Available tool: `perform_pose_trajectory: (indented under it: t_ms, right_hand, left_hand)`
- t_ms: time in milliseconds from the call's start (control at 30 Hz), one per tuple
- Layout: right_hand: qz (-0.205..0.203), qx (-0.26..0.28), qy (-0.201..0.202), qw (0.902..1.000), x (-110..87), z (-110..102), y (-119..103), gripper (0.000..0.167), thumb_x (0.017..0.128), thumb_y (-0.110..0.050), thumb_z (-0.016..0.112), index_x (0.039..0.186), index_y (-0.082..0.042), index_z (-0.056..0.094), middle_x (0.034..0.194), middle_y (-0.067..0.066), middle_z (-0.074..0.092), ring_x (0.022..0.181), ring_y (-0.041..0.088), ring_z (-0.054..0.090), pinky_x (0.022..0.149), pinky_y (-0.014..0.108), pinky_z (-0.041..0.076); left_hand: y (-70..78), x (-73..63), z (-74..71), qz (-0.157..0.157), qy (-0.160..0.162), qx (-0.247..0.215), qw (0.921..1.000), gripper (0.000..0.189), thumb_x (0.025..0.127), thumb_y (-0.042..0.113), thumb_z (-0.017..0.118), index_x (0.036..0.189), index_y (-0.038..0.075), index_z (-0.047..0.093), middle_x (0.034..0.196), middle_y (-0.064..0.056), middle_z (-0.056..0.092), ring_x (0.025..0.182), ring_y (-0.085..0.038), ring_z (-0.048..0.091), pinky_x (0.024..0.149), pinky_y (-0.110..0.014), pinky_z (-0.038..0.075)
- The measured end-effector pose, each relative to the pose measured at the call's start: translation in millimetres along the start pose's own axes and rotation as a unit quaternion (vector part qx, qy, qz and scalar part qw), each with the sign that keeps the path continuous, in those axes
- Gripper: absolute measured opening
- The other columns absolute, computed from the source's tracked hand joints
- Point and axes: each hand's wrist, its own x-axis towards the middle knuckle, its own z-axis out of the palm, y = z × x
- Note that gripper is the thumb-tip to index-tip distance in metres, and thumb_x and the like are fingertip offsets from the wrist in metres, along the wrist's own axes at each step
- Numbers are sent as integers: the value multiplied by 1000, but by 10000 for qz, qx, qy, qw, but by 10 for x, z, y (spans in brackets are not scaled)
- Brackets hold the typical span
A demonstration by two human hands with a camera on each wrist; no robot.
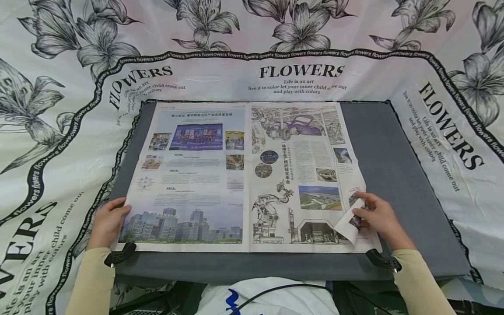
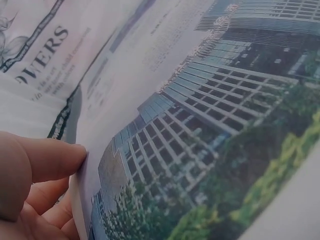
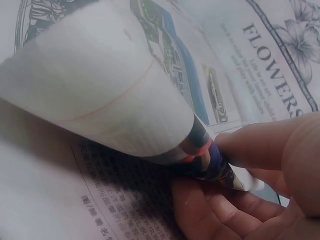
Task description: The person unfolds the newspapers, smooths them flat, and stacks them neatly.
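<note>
An open newspaper [image 1: 204,170] lies spread across a grey board, its fold running down the middle. At its left edge, my left hand [image 1: 107,224] pinches the paper between thumb and fingers, beside the printed row of buildings [image 2: 175,135]. My right hand [image 1: 379,216] grips the right page's lower edge. There the page corner [image 1: 348,223] curls over, showing its pale back. In the right wrist view the curled corner [image 3: 110,80] rises in a cone shape, and thumb and fingers hold its edge, with printed text visible on the sheet beneath.
The grey board [image 1: 378,148] extends past the newspaper on the right and in front. A white cloth [image 1: 220,81] printed with flowers and lettering surrounds it. A black cable [image 1: 283,286] crosses white clothing near the front edge. Dark bands sit on both wrists.
</note>
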Motion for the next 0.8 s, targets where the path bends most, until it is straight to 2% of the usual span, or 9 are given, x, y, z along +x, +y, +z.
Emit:
perform_pose_trajectory:
  t_ms: [133, 333, 467, 567, 667, 733, 800]
  right_hand:
    - [-7, -8, 28, 10000, 21, 13, 15, 63, 98, -10, 64, 154, 2, 39, 143, 39, 39, 89, 23, 65, 61, 28, 58]
    - [-29, 76, 36, 10000, 28, 17, -3, 61, 98, -9, 63, 152, 4, 39, 137, 38, 41, 78, 16, 65, 61, 28, 59]
    - [10, 100, 26, 9999, 40, 25, -23, 60, 98, -9, 63, 152, 3, 40, 140, 38, 40, 79, 15, 65, 62, 27, 59]
    - [35, 71, 38, 10000, 53, 35, -33, 60, 98, -10, 63, 153, 2, 40, 143, 39, 39, 88, 22, 65, 62, 27, 58]
    - [42, 99, 42, 9999, 61, 41, -41, 60, 98, -10, 63, 153, 2, 40, 142, 39, 40, 87, 22, 66, 63, 27, 59]
    - [22, 157, 20, 9999, 63, 40, -40, 59, 99, -11, 62, 152, 3, 40, 141, 38, 41, 84, 19, 66, 63, 26, 59]
    - [-5, 291, -33, 9996, 66, 30, -28, 58, 101, -13, 60, 152, 4, 40, 135, 36, 43, 77, 9, 65, 62, 27, 59]
  left_hand:
    - [3, 10, -2, 39, 196, 371, 9991, 61, 103, 21, 55, 158, 2, 35, 155, -20, 42, 100, -5, 52, 74, -15, 45]
    - [15, 22, -14, 25, 386, 612, 9974, 60, 103, 22, 55, 157, 3, 37, 153, -23, 45, 114, -22, 56, 86, -32, 46]
    - [19, 28, -11, 2, 455, 662, 9968, 60, 103, 22, 54, 157, 3, 38, 152, -23, 47, 117, -26, 56, 87, -34, 47]
    - [22, 36, -5, -25, 511, 693, 9963, 59, 102, 21, 54, 156, 3, 39, 150, -23, 49, 114, -26, 57, 84, -33, 46]
    - [24, 45, -1, -40, 569, 726, 9957, 58, 102, 20, 54, 155, 2, 40, 150, -24, 50, 113, -27, 58, 84, -33, 46]
    - [24, 51, -3, -32, 601, 747, 9954, 58, 102, 19, 54, 155, 2, 40, 149, -26, 51, 114, -29, 58, 85, -36, 48]
    - [22, 57, -3, -34, 620, 762, 9952, 57, 102, 19, 54, 155, 2, 39, 150, -26, 50, 118, -32, 57, 88, -39, 48]
